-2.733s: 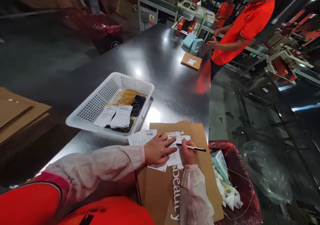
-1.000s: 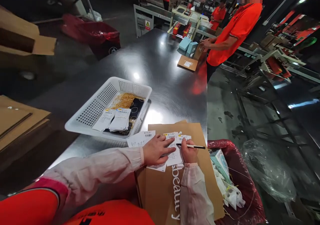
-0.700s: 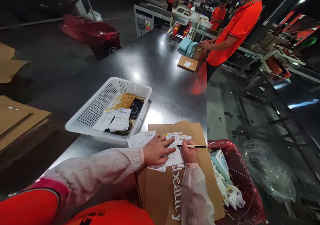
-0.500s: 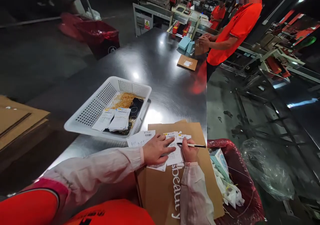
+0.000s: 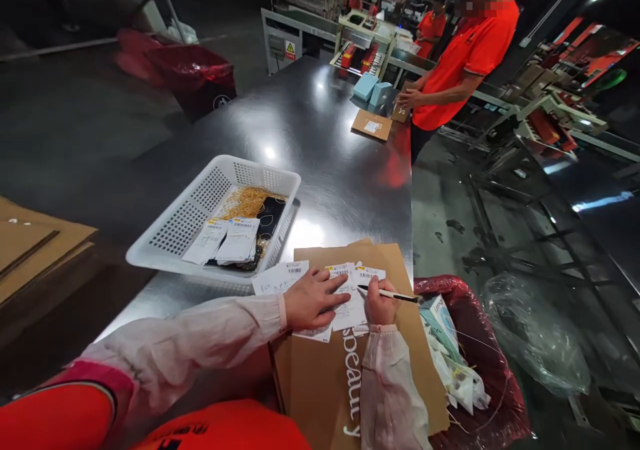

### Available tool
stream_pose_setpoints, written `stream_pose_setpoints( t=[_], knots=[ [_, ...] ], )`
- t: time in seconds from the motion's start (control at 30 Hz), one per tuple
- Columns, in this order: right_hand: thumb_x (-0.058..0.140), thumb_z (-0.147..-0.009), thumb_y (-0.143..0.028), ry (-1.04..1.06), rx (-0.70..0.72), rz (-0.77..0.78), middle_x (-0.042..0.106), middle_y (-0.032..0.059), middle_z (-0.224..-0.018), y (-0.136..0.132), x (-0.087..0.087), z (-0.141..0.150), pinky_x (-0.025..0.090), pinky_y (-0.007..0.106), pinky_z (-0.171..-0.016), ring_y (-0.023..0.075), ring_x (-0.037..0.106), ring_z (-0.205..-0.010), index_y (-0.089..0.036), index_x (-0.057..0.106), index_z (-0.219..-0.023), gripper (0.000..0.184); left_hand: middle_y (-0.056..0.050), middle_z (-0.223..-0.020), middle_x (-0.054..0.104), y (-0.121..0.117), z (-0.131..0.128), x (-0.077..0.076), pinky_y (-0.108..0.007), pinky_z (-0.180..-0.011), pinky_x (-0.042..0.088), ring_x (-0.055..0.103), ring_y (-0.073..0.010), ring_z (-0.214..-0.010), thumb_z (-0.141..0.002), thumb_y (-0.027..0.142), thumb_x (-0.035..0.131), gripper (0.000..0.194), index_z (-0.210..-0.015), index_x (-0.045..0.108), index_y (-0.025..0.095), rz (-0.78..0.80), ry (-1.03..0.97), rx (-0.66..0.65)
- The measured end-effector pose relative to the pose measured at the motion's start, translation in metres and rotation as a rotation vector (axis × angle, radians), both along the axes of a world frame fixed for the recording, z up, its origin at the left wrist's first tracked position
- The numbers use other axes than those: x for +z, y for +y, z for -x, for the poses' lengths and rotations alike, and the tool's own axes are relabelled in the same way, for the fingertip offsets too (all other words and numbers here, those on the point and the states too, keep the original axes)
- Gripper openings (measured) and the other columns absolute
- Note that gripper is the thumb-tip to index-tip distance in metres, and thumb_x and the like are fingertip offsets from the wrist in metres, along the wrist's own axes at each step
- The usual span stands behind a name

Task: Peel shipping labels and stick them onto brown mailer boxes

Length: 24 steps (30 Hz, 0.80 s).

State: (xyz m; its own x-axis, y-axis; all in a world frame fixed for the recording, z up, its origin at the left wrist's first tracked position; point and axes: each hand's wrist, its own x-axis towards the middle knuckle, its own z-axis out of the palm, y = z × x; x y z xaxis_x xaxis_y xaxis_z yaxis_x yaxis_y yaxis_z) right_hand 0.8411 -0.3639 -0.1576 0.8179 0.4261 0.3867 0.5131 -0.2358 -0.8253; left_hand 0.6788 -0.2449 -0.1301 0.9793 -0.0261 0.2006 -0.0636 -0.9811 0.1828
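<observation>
My left hand [image 5: 314, 299] lies flat with fingers stretched out, pressing down several white barcode slips [image 5: 350, 283] spread on a brown cardboard box [image 5: 320, 377]. My right hand [image 5: 380, 302] is closed round a pen [image 5: 393, 295], its tip resting on the slips. Both arms wear pale pink sleeves. A white perforated basket [image 5: 175, 227] just beyond my left hand holds more slips, rubber bands and a dark item.
The steel table [image 5: 310, 137] runs away from me. At its far end a person in an orange shirt [image 5: 457, 63] handles a small brown box, near light-blue boxes [image 5: 373, 90] and a flat carton [image 5: 371, 125]. A red-lined bin [image 5: 470, 363] stands right of me. Flat cardboard [image 5: 35, 243] lies left.
My hands have stayed on the slips; the pen tip has shifted slightly right. The person at the far end has lowered the small brown box towards the table.
</observation>
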Motion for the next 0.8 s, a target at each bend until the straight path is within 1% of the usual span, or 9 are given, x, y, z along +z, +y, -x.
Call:
stream_pose_setpoints(
  t=[0.07,0.2,0.3,0.5,0.63,0.8],
  knots=[
    [0.052,-0.082,-0.046,0.011,-0.01,-0.001,0.038,-0.005,-0.041,-0.0006,-0.002,-0.0012,0.033,0.024,-0.045,0.0095,0.036,-0.04,-0.023,0.033,-0.045,0.048,-0.008,-0.145,0.045,-0.0003,0.0006,-0.0007,-0.045,-0.079,0.034,0.048,-0.0283,-0.098,-0.086,0.041,0.053,0.044,-0.129,0.055,0.032,0.006,0.005,-0.001],
    [0.051,-0.083,-0.049,-0.017,0.029,0.027,0.04,-0.0045,-0.042,0.0011,0.0002,-0.0021,0.034,0.024,-0.046,0.0098,0.038,-0.042,-0.022,0.034,-0.046,0.049,-0.007,-0.146,0.044,-0.0006,0.0013,-0.002,-0.045,-0.08,0.034,0.048,-0.0279,-0.098,-0.086,0.041,0.052,0.044,-0.129,0.054,0.032,0.013,0.009,0.002],
    [0.051,-0.084,-0.048,-0.037,0.034,0.038,0.038,-0.0049,-0.041,0.0024,0.0028,-0.0017,0.034,0.024,-0.045,0.0096,0.036,-0.041,-0.023,0.032,-0.045,0.05,-0.007,-0.146,0.044,-0.0002,0.0009,-0.0021,-0.045,-0.08,0.034,0.048,-0.0278,-0.098,-0.087,0.041,0.052,0.044,-0.129,0.054,0.032,0.01,0.006,0.001],
    [0.05,-0.082,-0.047,-0.009,0.04,0.017,0.035,-0.0053,-0.039,0.0033,0.0045,-0.0014,0.032,0.024,-0.042,0.0095,0.033,-0.039,-0.023,0.031,-0.044,0.048,-0.007,-0.145,0.044,0.0005,0.0003,-0.0008,-0.044,-0.078,0.034,0.048,-0.0279,-0.097,-0.087,0.04,0.051,0.043,-0.129,0.055,0.032,0.007,0.002,0.0],
    [0.049,-0.082,-0.046,-0.001,0.061,0.01,0.034,-0.0059,-0.04,0.0032,0.0055,-0.0018,0.032,0.024,-0.043,0.009,0.033,-0.04,-0.023,0.029,-0.045,0.048,-0.007,-0.145,0.045,0.0,0.0002,-0.0009,-0.044,-0.079,0.034,0.047,-0.0279,-0.097,-0.086,0.041,0.051,0.043,-0.128,0.055,0.032,0.005,0.005,-0.001],
    [0.05,-0.082,-0.042,-0.014,0.077,0.04,0.033,-0.006,-0.04,0.0014,0.0061,-0.0035,0.031,0.024,-0.044,0.0092,0.032,-0.04,-0.023,0.029,-0.045,0.046,-0.008,-0.143,0.046,-0.0001,0.0,-0.0013,-0.043,-0.077,0.034,0.048,-0.0273,-0.095,-0.086,0.041,0.051,0.042,-0.127,0.057,0.031,-0.001,-0.017,-0.003]
  ],
)
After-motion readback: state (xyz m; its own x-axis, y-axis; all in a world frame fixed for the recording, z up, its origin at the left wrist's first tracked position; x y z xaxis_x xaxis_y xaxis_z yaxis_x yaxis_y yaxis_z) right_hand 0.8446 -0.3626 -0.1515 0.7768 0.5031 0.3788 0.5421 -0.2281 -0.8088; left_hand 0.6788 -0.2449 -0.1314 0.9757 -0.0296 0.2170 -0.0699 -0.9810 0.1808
